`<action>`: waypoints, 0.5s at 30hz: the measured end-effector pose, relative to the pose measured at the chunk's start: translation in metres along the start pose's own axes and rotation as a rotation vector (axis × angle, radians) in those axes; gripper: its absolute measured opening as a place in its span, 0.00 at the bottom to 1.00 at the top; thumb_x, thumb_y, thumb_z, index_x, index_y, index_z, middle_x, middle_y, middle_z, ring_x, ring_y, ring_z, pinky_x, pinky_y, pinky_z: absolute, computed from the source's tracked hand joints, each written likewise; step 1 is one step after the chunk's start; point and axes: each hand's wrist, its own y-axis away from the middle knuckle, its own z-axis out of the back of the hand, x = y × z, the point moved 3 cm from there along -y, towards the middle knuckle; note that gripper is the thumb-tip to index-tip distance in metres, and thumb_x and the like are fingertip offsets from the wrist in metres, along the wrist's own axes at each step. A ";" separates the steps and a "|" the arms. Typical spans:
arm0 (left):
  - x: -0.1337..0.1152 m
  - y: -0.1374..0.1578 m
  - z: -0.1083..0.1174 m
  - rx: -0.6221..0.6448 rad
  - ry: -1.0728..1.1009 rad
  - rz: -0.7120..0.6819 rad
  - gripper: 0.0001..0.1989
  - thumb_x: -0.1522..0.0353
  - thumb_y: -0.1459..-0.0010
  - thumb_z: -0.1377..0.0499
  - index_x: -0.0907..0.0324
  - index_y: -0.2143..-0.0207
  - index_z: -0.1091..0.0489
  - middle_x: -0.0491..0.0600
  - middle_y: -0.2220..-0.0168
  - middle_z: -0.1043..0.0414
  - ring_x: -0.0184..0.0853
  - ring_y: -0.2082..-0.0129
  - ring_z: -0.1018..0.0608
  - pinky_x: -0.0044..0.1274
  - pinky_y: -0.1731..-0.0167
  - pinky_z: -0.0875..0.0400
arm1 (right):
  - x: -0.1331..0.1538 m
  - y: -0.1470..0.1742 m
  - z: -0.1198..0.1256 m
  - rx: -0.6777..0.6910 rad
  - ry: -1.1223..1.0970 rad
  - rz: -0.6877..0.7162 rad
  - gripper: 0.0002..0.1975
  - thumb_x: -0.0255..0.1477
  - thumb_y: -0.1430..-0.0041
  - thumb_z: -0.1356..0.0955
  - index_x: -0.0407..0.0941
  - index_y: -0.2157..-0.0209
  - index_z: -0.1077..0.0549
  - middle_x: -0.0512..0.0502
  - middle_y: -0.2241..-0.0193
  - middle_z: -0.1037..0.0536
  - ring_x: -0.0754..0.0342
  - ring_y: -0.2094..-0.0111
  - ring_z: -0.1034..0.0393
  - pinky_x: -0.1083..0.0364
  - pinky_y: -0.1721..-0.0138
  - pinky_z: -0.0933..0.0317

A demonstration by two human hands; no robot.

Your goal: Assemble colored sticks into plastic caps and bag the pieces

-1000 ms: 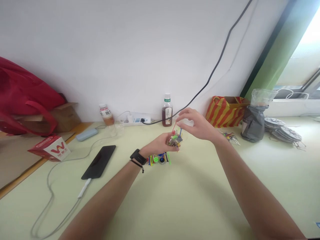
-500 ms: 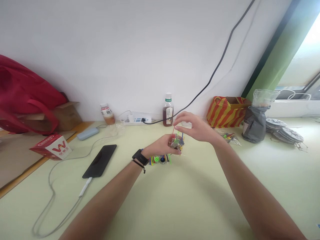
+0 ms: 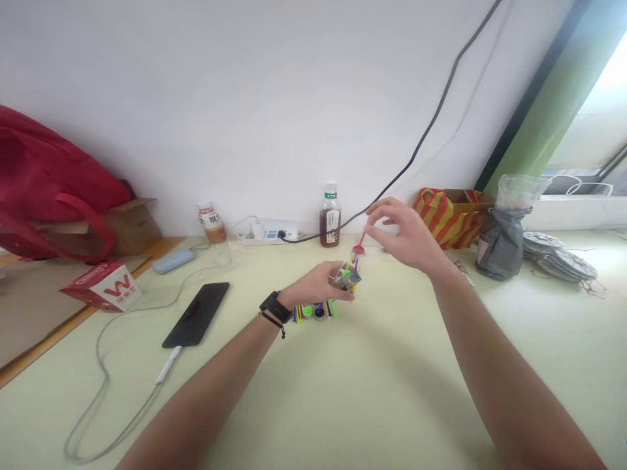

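My left hand (image 3: 323, 284) is closed round a small clear block-like piece (image 3: 347, 277) with green, blue and yellow sticks poking from it; its exact kind is not clear. Up and to the right, my right hand (image 3: 399, 234) pinches the top of a thin red stick with a round disc (image 3: 359, 249) at its lower end. That disc hangs just above the clear piece; whether they touch I cannot tell. Beneath my left wrist lies a row of small colourful plastic parts (image 3: 313, 313), partly covered by the hand and a black watch (image 3: 275, 307).
A dark drink bottle (image 3: 330, 225) stands behind the hands, near a power strip (image 3: 274, 232) with a black cable. Leftward are a phone (image 3: 196, 314) on a charging cable and a red-and-white box (image 3: 102, 287). A striped bag (image 3: 448, 219) and grey bag (image 3: 502, 245) stand right.
My right hand has moved up and to the right, drawing the red stick out from the clear piece so its disc now shows. The left hand has stayed almost still.
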 end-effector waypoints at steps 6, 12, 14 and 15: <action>0.010 -0.001 0.001 -0.124 -0.059 0.026 0.20 0.64 0.51 0.28 0.61 0.56 0.24 0.49 0.64 0.23 0.34 0.67 0.23 0.24 0.66 0.30 | 0.001 0.000 -0.006 -0.112 0.246 -0.073 0.04 0.25 0.46 0.30 0.46 0.74 0.25 0.43 0.58 0.24 0.43 0.54 0.30 0.43 0.50 0.36; 0.018 -0.001 0.004 -0.221 -0.158 0.012 0.17 0.64 0.49 0.30 0.60 0.57 0.24 0.49 0.63 0.21 0.36 0.66 0.22 0.25 0.65 0.30 | 0.003 0.001 -0.013 -0.151 0.315 -0.125 0.05 0.26 0.47 0.30 0.46 0.75 0.27 0.43 0.61 0.24 0.43 0.58 0.30 0.43 0.53 0.37; 0.018 -0.002 0.006 -0.235 -0.192 0.005 0.17 0.65 0.49 0.30 0.60 0.56 0.24 0.49 0.63 0.22 0.36 0.66 0.22 0.25 0.65 0.30 | 0.007 0.002 -0.009 -0.214 0.339 -0.127 0.05 0.27 0.46 0.30 0.46 0.75 0.27 0.42 0.60 0.24 0.42 0.57 0.31 0.43 0.53 0.38; 0.017 -0.002 0.006 -0.246 -0.210 -0.001 0.17 0.65 0.48 0.31 0.60 0.56 0.24 0.48 0.63 0.22 0.36 0.66 0.22 0.25 0.66 0.30 | 0.008 0.003 -0.007 -0.233 0.359 -0.130 0.05 0.28 0.46 0.30 0.46 0.75 0.28 0.42 0.60 0.24 0.42 0.57 0.31 0.42 0.53 0.39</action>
